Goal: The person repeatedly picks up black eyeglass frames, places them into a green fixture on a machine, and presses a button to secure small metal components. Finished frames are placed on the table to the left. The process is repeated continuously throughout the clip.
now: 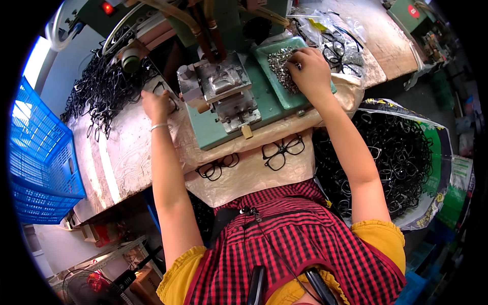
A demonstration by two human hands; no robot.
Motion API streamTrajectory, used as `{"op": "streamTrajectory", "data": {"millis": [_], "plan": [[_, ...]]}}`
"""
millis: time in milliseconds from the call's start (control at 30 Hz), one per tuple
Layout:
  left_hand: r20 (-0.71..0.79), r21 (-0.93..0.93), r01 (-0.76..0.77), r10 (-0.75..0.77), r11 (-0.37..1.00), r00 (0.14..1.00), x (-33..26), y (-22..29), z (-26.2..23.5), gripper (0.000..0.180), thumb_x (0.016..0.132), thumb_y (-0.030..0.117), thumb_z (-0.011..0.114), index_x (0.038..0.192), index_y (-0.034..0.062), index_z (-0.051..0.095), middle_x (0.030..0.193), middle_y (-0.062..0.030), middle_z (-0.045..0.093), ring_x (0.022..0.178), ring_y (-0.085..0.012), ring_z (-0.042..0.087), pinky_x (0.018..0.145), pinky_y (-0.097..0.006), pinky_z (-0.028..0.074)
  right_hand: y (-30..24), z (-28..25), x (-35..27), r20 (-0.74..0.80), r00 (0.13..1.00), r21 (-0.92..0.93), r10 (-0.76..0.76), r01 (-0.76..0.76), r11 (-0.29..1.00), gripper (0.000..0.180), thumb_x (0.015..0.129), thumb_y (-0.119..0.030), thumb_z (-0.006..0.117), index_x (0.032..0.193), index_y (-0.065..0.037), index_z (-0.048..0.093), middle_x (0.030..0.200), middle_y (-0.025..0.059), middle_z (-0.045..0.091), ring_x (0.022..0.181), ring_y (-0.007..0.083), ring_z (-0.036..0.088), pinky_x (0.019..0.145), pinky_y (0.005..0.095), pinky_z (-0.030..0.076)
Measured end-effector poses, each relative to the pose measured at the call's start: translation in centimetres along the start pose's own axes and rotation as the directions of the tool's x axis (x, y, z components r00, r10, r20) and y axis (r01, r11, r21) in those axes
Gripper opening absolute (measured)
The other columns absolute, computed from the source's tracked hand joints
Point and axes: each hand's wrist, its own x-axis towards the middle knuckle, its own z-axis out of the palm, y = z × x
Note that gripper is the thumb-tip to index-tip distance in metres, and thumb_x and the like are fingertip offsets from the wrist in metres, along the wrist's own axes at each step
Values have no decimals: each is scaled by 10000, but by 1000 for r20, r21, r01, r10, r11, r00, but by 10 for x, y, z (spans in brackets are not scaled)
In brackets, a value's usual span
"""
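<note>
Both arms (170,178) extend, left hand (156,105) pinching eyeglass frame (175,104), right hand (311,71) curled, contents unclear.

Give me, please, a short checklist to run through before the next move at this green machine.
1. Small metal pieces within reach: ok, a pile lies in the green tray.
2. Right hand at the tray: ok, it is over the pile.
3. Left hand gripping the black frame beside it: cannot tell, the contact is too unclear.
4. Metal fixture free of hands: ok, both are apart from it.
5. Two eyeglass frames on the pale sheet separate: ok, there is a gap between them.
</note>
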Motion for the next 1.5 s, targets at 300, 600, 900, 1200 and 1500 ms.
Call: {"op": "streamTrajectory", "data": {"millis": [300,600,900,1200,1500], "plan": [[142,-970,136,12,203,990,-118,46,-180,534,895,-65,645,1390,-22,450,861,-40,605,607,-63,506,497,-176,380,-10,-59,-15,416,838,803,352,-521,291,200,848,-121,752,1011,-5,742,912,40,742,823,94,658,768,230,512],[-202,-949,-228,135,219,970,-150,140,-238,152,919,-41,607,1066,-6,584,881,-114,614,635,-145,590,490,-234,486,-130,-36,19,-216,975,736,50,129,665,221,825,-61,738,1035,6,722,896,142,719,825,228,684,755,316,519],[-405,-864,-470,303,181,863,-120,168,-228,128,979,6,563,1097,-34,589,1042,-171,672,815,-243,710,695,-343,616,-145,-25,7,-193,967,890,165,102,444,477,825,-7,740,1273,46,583,829,129,718,824,224,695,785,309,525],[-439,-858,-493,294,144,849,-117,177,-228,130,975,24,580,1084,-45,598,1007,-168,673,789,-231,704,701,-325,620,-149,-23,0,46,976,979,211,-86,186,502,899,17,649,1371,40,481,954,131,711,931,136,660,852,243,494],[-389,-683,-723,787,102,479,-155,153,-212,153,729,34,729,877,75,737,950,-92,746,900,-256,689,882,-478,538,-137,-85,17,337,941,852,-36,-288,437,551,918,6,554,1453,20,419,1214,131,627,1166,181,588,997,313,452]]}}
